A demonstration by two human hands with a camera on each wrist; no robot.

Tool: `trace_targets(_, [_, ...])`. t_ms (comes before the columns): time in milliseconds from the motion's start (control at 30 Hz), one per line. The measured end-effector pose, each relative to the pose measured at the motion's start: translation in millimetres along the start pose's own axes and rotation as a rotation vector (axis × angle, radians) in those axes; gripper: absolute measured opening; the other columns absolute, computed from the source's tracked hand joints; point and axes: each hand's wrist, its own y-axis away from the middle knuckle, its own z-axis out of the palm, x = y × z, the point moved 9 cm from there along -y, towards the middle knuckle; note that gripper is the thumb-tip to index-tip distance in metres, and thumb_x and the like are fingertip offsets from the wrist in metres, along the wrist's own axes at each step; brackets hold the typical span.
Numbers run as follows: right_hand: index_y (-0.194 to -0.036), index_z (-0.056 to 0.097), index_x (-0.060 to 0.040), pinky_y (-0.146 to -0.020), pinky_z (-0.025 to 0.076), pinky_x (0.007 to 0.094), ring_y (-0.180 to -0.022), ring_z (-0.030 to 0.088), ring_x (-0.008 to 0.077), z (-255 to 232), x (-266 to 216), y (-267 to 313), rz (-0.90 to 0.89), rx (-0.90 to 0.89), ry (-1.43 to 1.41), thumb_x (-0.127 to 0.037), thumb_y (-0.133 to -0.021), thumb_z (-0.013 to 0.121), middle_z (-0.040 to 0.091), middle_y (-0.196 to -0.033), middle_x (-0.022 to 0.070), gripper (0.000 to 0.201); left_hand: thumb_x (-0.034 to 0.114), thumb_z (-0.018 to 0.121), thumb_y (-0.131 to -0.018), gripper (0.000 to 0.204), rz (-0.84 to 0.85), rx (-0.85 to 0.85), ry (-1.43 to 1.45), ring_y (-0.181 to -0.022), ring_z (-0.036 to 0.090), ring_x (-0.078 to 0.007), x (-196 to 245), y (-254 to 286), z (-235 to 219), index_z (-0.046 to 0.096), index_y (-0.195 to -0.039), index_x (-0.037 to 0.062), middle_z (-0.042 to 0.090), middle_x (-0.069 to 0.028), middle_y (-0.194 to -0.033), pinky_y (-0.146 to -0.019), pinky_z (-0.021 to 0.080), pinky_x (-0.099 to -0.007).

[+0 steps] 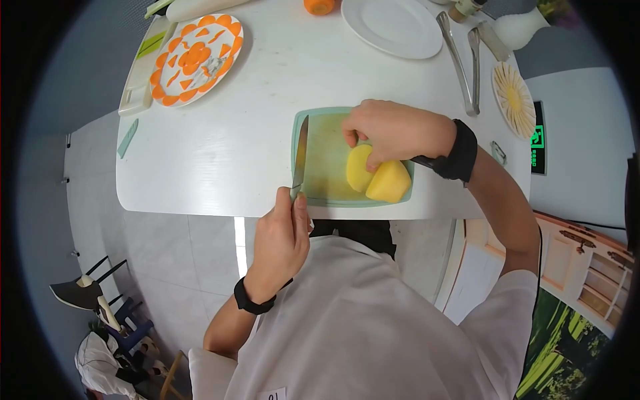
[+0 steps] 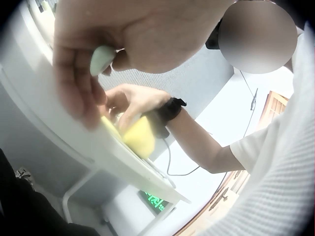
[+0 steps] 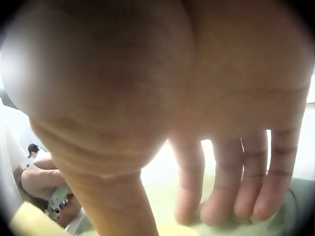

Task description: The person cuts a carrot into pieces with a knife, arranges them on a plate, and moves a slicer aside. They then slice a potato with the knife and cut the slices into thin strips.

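Observation:
My left hand (image 1: 283, 230) grips a kitchen knife (image 1: 302, 153) by its pale green handle at the near edge of the cutting board (image 1: 327, 130). Its blade points away from me along the board's left side. Two peeled yellow potato pieces (image 1: 389, 181) lie side by side at the board's right. Over them reaches my right hand (image 1: 393, 127), bent fingers on the far side of the left potato piece (image 1: 359, 168) and thumb down on its right side, close to the other piece. In the right wrist view, the fingers (image 3: 221, 196) slant down toward the board.
At the far left stands a plate of carrot slices (image 1: 163, 70). A white plate (image 1: 393, 30) and a carrot (image 1: 320, 5) are at the back. Metal tongs (image 1: 460, 67) and a plate of pale strips (image 1: 513, 100) lie to the right. A light green object (image 1: 127, 138) rests near the left edge.

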Motion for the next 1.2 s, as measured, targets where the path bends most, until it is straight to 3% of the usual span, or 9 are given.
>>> trace_targets(167, [-0.088,0.064,0.0023,-0.068,0.052,0.0423,-0.080,0.066,0.0351,-2,-3,-6,-0.164,0.121,0.032,-0.001,-0.063,0.080,0.067,-0.084,0.0179,0.030,0.020,0.039,-0.111,0.027,-0.047,-0.007,0.021,-0.054,0.062,-0.0223,-1,-2,-1,0.042,-0.097,-0.0026,0.059,-0.0115,-0.061,-0.052,0.047,-0.0328])
trace_targets(267, [-0.092,0.062,0.0025,-0.072,0.051,0.0384,-0.084,0.064,0.0309,-5,-6,-7,-0.046,0.011,-0.002,-0.002,-0.067,0.077,0.065,-0.085,0.0147,0.029,0.020,0.038,-0.111,0.027,-0.063,-0.004,0.035,-0.055,0.063,-0.0221,-2,-1,-1,0.043,-0.097,-0.0019,0.061,-0.0116,-0.066,-0.052,0.047,-0.0326])
trace_targets(367, [-0.093,0.062,0.0028,-0.072,0.051,0.0364,-0.081,0.065,0.0282,-7,-7,-8,-0.066,0.037,-0.068,-0.002,-0.071,0.076,0.066,-0.082,0.0138,0.026,0.021,0.039,-0.111,0.028,-0.067,0.034,0.049,-0.059,0.064,-0.0212,-6,0,-3,0.045,-0.096,-0.0014,0.063,-0.0117,-0.074,-0.052,0.048,-0.0321])
trace_targets(500, [-0.097,0.064,0.0017,-0.075,0.052,0.0362,-0.083,0.065,0.0268,-33,0,26,-0.097,0.279,-0.195,-0.007,-0.076,0.076,0.066,-0.087,0.0138,0.025,0.021,0.040,-0.111,0.029,-0.056,0.075,0.113,-0.074,0.066,-0.0186,-7,4,-8,0.051,-0.100,-0.0026,0.065,-0.0123,-0.087,-0.063,0.051,-0.0313])
trace_targets(667, [-0.121,0.062,-0.0033,-0.083,0.053,0.0382,-0.096,0.063,0.0290,-16,23,121,0.000,0.581,-0.222,-0.023,-0.078,0.084,0.065,-0.110,0.0142,0.053,0.023,0.039,-0.111,0.033,0.024,0.154,0.108,-0.102,0.061,-0.0182,-3,7,-15,0.055,-0.117,-0.0049,0.063,-0.0134,-0.109,-0.089,0.050,-0.0345])
trace_targets(833, [-0.142,0.050,-0.0048,-0.090,0.053,0.0403,-0.108,0.059,0.0301,60,18,140,0.179,0.806,-0.297,-0.020,-0.070,0.091,0.054,-0.134,0.0155,0.084,0.027,0.036,-0.112,0.042,-0.048,0.143,0.348,-0.125,0.057,-0.0242,-8,3,-10,0.049,-0.136,-0.0053,0.058,-0.0156,-0.131,-0.109,0.044,-0.0403])
trace_targets(967, [-0.144,0.047,-0.0019,-0.094,0.051,0.0420,-0.117,0.053,0.0323,99,13,129,0.314,0.927,-0.480,-0.017,-0.064,0.095,0.051,-0.138,0.0166,0.094,0.029,0.035,-0.112,0.044,-0.021,0.170,0.390,-0.131,0.054,-0.0266,-8,-7,-10,0.048,-0.137,-0.0050,0.055,-0.0169,-0.137,-0.114,0.040,-0.0426])
trace_targets(1067, [-0.143,0.046,0.0007,-0.097,0.048,0.0440,-0.119,0.051,0.0345,81,12,142,0.444,1.090,-0.219,-0.020,-0.062,0.096,0.052,-0.137,0.0169,0.098,0.030,0.035,-0.112,0.045,-0.022,0.191,0.398,-0.128,0.056,-0.0262,-6,-17,-11,0.049,-0.136,-0.0052,0.056,-0.0164,-0.135,-0.113,0.042,-0.0421])
trace_targets(1200, [-0.146,0.042,0.0016,-0.095,0.049,0.0432,-0.116,0.051,0.0336,89,9,136,0.362,1.034,-0.164,-0.023,-0.061,0.097,0.052,-0.134,0.0167,0.103,0.032,0.036,-0.112,0.046,-0.032,0.188,0.380,-0.127,0.057,-0.0256,-6,-23,-14,0.052,-0.133,-0.0061,0.058,-0.0168,-0.132,-0.112,0.042,-0.0407])
